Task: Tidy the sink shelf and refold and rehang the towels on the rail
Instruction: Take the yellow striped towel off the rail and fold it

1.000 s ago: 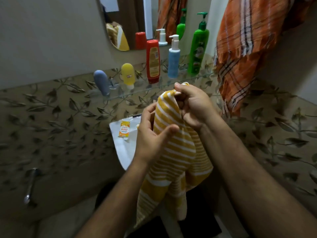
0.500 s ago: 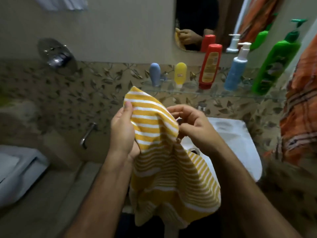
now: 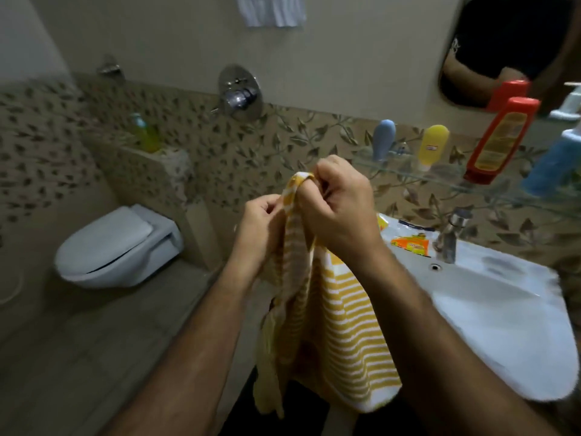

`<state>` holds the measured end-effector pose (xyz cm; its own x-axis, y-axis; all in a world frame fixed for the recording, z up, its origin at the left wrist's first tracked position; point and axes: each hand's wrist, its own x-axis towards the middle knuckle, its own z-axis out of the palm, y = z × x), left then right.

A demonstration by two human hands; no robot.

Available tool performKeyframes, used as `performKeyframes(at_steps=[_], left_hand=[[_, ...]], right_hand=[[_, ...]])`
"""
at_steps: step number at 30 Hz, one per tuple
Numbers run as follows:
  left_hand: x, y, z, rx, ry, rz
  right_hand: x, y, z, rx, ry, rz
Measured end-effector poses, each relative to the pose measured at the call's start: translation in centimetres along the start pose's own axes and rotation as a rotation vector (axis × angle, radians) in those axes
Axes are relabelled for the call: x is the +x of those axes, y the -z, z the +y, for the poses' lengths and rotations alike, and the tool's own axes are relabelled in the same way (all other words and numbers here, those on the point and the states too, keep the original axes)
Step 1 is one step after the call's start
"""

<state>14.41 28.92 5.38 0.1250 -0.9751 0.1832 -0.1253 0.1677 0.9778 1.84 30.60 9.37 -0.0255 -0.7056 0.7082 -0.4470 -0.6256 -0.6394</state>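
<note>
We hold the yellow striped towel (image 3: 342, 325) bunched before us, left hand (image 3: 261, 228) and right hand (image 3: 342, 209) both pinching its top edge; it hangs beside the white sink (image 3: 503, 309), below the glass shelf (image 3: 490, 180) of bottles.

We're in a home bathroom, no question. A white wall-hung toilet (image 3: 116, 247) sits at the left with its lid down, and a white washbasin (image 3: 503, 313) with a chrome tap (image 3: 448, 237) fills the right. Above the basin runs a glass shelf (image 3: 471, 180) carrying toiletry bottles, a red one (image 3: 500, 143) and a yellow one (image 3: 432, 147) among them, under a mirror (image 3: 509, 48). A shower mixer (image 3: 240, 94) is set in the leaf-patterned wall tiles (image 3: 251, 152).
</note>
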Motion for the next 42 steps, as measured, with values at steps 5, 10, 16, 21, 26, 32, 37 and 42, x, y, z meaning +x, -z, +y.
performKeyframes(at_steps=[5,10,16,21,26,32,37,42], left_hand=[[-1.7,3.8,-1.5,0.087,-0.255,0.179],[-2.8,6.1,-4.6,0.058,-0.093,0.107],[-2.5,11.3,-6.7,0.179,-0.022,0.288],[-0.5,13.8,-2.7,-0.104,0.022,0.327],[-0.2,15.9,2.9,0.063,-0.232,0.058],[-0.5,18.4,1.9,0.061,-0.246,0.124],[-1.6,19.6,-4.7,0.199,-0.047,0.096],[-1.1,19.9,-5.2,0.078,0.021,0.349]], right_hand=[[0.9,-4.3,-1.4,-0.163,-0.131,-0.065],[1.6,-7.1,-3.0,-0.116,-0.157,-0.077],[2.9,-6.8,-2.5,-0.114,-0.213,0.007],[2.8,-7.1,-2.6,-0.118,-0.277,-0.267],[2.1,-10.7,-5.6,0.024,-0.191,-0.632],[2.1,-12.4,-6.7,0.346,-0.383,-0.557],[3.0,-11.9,-6.5,0.4,-0.459,-0.351],[1.9,-11.8,-4.0,-0.145,-0.403,-0.333]])
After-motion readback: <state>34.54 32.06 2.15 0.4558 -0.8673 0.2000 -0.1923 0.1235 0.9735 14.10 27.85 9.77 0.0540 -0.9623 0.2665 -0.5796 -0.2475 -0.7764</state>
